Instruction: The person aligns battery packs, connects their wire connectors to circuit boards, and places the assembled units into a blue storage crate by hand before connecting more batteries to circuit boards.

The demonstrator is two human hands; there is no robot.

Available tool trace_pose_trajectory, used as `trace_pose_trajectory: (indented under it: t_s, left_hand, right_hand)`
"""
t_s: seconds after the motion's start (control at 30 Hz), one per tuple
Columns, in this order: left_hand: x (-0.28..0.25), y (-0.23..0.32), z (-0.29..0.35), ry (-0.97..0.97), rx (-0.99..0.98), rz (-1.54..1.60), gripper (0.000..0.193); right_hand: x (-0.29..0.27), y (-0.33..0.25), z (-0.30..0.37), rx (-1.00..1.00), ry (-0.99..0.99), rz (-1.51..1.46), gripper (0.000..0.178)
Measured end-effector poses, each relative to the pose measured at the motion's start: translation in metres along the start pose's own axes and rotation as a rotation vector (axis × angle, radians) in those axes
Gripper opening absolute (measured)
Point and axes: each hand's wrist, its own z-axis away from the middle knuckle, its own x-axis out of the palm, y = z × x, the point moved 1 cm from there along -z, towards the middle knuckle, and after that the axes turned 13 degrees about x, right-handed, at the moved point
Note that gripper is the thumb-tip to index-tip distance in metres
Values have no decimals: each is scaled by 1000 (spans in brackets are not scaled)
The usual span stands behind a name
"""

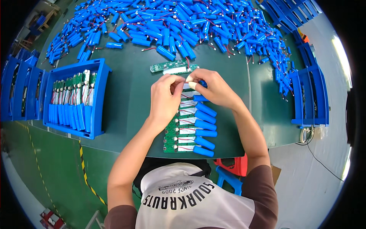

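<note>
My left hand [166, 94] is closed, thumb and forefinger pinched at the end of a short red wire; what exactly sits between them is too small to make out. Facing it, my right hand [214, 88], with pale covers on its fingertips, is closed round a blue cylindrical battery [203, 83], mostly hidden by the fingers. Both hands meet over the top of a column of green circuit boards [170, 131] with white strips. Blue batteries [206, 133] lie at the boards' right ends, joined by red wires. Just beyond my hands rest further green boards [162, 66].
A big heap of wired blue batteries [167, 28] covers the far side of the green table [129, 133]. At left stands a blue bin [103, 89] of upright boards with batteries. More blue bins [318, 95] line the right edge, near a tape roll [303, 135]. A red stool [238, 166] stands below.
</note>
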Motion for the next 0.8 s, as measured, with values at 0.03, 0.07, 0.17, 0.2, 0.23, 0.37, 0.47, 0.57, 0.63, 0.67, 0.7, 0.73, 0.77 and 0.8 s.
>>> trace_pose_trajectory:
  t_s: [0.03, 0.07, 0.17, 0.2, 0.23, 0.37, 0.47, 0.57, 0.63, 0.67, 0.7, 0.73, 0.77, 0.8]
  left_hand:
    - [3, -1, 1, 74, 136, -95, 23]
    - [6, -3, 2, 75, 133, -97, 23]
    - [4, 2, 8, 184, 157, -153, 14]
    - [0, 1, 11, 181, 153, -152, 14]
    - [-8, -1, 14, 197, 162, -235, 14]
    - [-16, -1, 27, 77, 200, -471, 19]
    - [-6, -9, 35, 11, 235, -519, 25]
    - [-4, -13, 38, -36, 329, -613, 32]
    - [-3, -16, 40, -33, 335, -608, 33]
    - [-2, -18, 40, -29, 344, -605, 33]
    - [-2, -18, 39, -28, 344, -601, 33]
    - [-2, -19, 40, -21, 334, -587, 33]
    - [-2, -19, 41, -14, 323, -573, 32]
    - [-3, -20, 41, -13, 319, -573, 32]
  right_hand:
    - [2, -1, -2, 56, -6, -40, 14]
    - [4, -2, -5, 113, -12, -80, 14]
    - [10, 3, -10, 148, -42, -78, 13]
    - [12, 2, -10, 152, -43, -80, 13]
    - [13, -1, -10, 128, -13, 34, 12]
    - [20, -4, -20, 95, 19, 192, 8]
    - [32, 0, -23, 22, 85, 335, 8]
    - [38, -4, -22, 9, 115, 369, 7]
    - [38, -1, -20, -7, 114, 358, 7]
    - [38, -1, -19, -24, 116, 347, 7]
    - [38, -2, -19, -23, 115, 351, 7]
    - [40, -3, -18, -39, 122, 381, 7]
    - [41, -3, -18, -55, 129, 410, 8]
    - [42, -5, -19, -54, 124, 410, 8]
